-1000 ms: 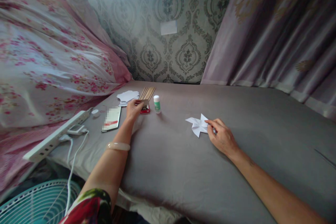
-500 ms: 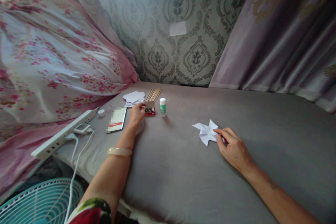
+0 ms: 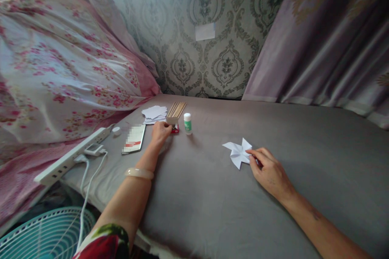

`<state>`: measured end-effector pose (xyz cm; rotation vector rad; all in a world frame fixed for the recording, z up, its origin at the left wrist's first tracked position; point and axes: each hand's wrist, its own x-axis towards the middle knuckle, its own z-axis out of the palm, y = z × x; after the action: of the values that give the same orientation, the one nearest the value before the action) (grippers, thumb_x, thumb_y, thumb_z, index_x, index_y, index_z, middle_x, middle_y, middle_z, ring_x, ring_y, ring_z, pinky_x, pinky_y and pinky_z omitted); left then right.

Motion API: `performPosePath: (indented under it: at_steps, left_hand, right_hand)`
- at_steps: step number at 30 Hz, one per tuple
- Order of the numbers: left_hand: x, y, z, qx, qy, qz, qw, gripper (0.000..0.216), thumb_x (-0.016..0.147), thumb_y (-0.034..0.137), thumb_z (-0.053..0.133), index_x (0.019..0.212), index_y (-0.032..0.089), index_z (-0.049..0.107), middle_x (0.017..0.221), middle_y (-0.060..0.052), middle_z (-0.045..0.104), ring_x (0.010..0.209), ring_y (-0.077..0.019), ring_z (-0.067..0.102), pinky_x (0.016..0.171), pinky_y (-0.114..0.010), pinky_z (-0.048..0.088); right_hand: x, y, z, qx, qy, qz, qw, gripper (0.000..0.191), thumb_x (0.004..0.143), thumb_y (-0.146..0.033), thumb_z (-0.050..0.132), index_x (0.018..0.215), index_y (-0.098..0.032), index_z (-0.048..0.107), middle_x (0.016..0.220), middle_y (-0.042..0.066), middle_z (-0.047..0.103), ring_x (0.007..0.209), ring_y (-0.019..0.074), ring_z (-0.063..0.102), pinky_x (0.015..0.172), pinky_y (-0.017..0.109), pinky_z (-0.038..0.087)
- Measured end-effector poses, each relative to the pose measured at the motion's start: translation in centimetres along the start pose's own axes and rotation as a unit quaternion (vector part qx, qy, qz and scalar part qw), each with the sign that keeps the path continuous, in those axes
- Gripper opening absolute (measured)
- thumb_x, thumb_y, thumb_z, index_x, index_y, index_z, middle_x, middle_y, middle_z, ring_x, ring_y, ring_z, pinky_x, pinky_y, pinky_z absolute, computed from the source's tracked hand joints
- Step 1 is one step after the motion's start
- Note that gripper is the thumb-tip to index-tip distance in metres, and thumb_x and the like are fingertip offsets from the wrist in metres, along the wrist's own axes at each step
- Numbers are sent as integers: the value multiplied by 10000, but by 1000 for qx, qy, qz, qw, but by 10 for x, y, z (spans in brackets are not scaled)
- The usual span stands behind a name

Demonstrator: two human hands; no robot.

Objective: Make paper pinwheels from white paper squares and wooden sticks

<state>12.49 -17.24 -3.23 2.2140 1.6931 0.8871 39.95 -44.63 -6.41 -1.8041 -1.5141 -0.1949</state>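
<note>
A white folded paper pinwheel is pinched at its right side between the thumb and fingers of my right hand, just over the grey sheet. My left hand reaches to a small red box with its lid flap raised. The fingertips are drawn together at the box's opening and cover most of its small contents; what they pinch, if anything, is hidden. Right of the box stands a glue stick with a white cap and green label. Behind it lie several thin wooden sticks and a stack of white paper pieces.
A phone lies left of my left hand, near a small white round cap. Along the left edge runs a white power strip with plugged-in cables. A teal fan stands below that edge. Patterned wallpaper and curtains border the grey sheet.
My left hand has moved slightly right, its fingers now over the red box's opening and hiding most of its contents. My right hand and the pinwheel have stayed nearly still.
</note>
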Motion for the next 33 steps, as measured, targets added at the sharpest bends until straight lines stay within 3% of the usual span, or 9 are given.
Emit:
performPosePath:
  at_steps: [11, 21, 26, 30, 31, 33]
  left_hand:
    - [-4, 11, 1, 24, 2, -29, 999, 234, 696, 315, 557, 753, 158, 721, 819, -175, 704, 825, -309, 641, 648, -345, 431]
    - [-1, 10, -1, -1, 69, -33, 997, 265, 752, 278, 523, 819, 124, 728, 926, -158, 696, 1011, -282, 588, 889, -353, 403]
    - [3, 7, -7, -87, 119, -55, 988, 304, 764, 311, 526, 846, 91, 718, 820, -135, 701, 842, -255, 626, 770, -333, 449]
    - [-6, 26, -19, -200, 181, -31, 962, 372, 813, 402, 488, 952, 111, 674, 868, -82, 682, 776, -165, 603, 687, -256, 447]
    - [-12, 35, -22, -294, 188, -12, 937, 352, 790, 411, 534, 924, 116, 672, 820, -62, 669, 717, -141, 584, 649, -237, 436]
    - [-26, 57, -26, -457, 127, 20, 880, 302, 717, 418, 646, 834, 140, 672, 684, -4, 608, 574, -90, 502, 552, -210, 385]
  right_hand:
    - [1, -2, -1, -3, -1, 1, 1000, 245, 882, -258, 427, 982, -184, 639, 865, 75, 616, 724, 185, 607, 719, 315, 485]
    - [1, -3, -2, 8, 2, -3, 1000, 232, 880, -233, 439, 976, -163, 639, 861, 68, 601, 687, 170, 601, 715, 310, 478]
    - [1, -3, -2, 13, 8, -11, 1000, 228, 878, -226, 443, 979, -165, 638, 863, 68, 605, 714, 179, 609, 710, 312, 475]
    - [3, -4, -2, 17, 31, -14, 999, 219, 881, -218, 451, 987, -166, 635, 855, 65, 609, 719, 178, 609, 704, 307, 474]
    - [3, -4, -2, 21, 40, -17, 999, 212, 882, -217, 456, 983, -165, 635, 851, 63, 610, 719, 176, 608, 699, 303, 473]
    - [5, -6, -2, 30, 61, -24, 997, 191, 888, -219, 465, 958, -168, 634, 837, 59, 612, 711, 168, 604, 680, 291, 470]
